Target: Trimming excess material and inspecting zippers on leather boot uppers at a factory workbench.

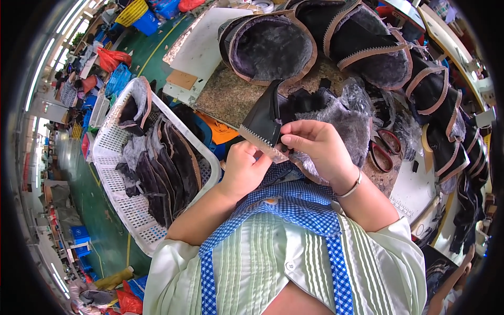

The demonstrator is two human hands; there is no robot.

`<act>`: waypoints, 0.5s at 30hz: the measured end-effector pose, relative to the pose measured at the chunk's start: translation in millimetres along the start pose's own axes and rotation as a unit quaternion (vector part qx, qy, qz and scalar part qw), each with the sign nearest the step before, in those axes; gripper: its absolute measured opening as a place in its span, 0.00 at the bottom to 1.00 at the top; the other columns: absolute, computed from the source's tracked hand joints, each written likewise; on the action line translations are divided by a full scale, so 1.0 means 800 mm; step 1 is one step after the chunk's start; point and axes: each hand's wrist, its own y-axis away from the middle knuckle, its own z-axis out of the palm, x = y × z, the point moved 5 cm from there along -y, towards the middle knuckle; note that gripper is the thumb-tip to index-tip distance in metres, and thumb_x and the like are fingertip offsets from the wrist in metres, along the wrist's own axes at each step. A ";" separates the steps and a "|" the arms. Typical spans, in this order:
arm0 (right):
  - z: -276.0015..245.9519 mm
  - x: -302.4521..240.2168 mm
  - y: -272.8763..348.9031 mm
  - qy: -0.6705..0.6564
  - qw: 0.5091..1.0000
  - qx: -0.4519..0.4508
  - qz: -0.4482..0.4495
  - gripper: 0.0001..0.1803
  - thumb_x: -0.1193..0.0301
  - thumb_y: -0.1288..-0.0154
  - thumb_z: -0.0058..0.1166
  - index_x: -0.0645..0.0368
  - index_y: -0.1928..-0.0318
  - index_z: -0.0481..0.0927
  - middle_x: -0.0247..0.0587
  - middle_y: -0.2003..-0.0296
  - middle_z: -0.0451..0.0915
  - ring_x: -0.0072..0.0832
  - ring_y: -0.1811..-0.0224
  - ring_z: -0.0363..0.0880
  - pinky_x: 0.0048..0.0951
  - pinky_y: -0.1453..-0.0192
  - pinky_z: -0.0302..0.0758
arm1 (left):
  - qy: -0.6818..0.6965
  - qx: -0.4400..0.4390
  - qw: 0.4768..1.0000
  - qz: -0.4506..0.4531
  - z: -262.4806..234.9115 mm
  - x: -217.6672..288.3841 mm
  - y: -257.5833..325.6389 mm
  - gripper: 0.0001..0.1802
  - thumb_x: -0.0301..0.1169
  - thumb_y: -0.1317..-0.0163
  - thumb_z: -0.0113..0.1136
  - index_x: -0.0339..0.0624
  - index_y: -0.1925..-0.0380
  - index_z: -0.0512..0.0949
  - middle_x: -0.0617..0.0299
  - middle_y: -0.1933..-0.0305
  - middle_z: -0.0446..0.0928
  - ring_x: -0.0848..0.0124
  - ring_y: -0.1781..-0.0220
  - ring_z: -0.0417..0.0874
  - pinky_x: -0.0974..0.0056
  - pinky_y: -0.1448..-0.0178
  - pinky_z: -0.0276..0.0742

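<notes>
Between my hands is a black boot upper [261, 116] with grey fleece lining and a tan band along a zigzag-cut edge. My left hand [242, 169] is closed on its tan edge, thumb and fingers pressed together. My right hand [321, 149] pinches at the black edge just right of the zigzag; what lies between its fingertips is too small to make out. Grey fleece [349, 128] spreads behind and below my right hand. To the right of that hand lie red-handled scissors [382, 157] on the worktable [226, 92].
A white plastic basket [105, 173] at my left holds several fleece-lined uppers. More black uppers [270, 50] stand along the back and right of the table. Clear plastic wrap [357, 97] lies near the scissors. A white board [205, 39] is at the back left.
</notes>
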 end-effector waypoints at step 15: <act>-0.012 -0.022 0.034 0.394 0.860 0.134 -0.296 0.20 0.76 0.48 0.69 0.62 0.55 0.76 0.39 0.64 0.76 0.24 0.65 0.77 0.25 0.61 0.75 | 0.154 -0.031 0.984 -0.079 0.016 -0.035 0.004 0.09 0.22 0.36 0.57 0.32 0.57 0.78 0.56 0.59 0.83 0.69 0.59 0.85 0.67 0.57 0.79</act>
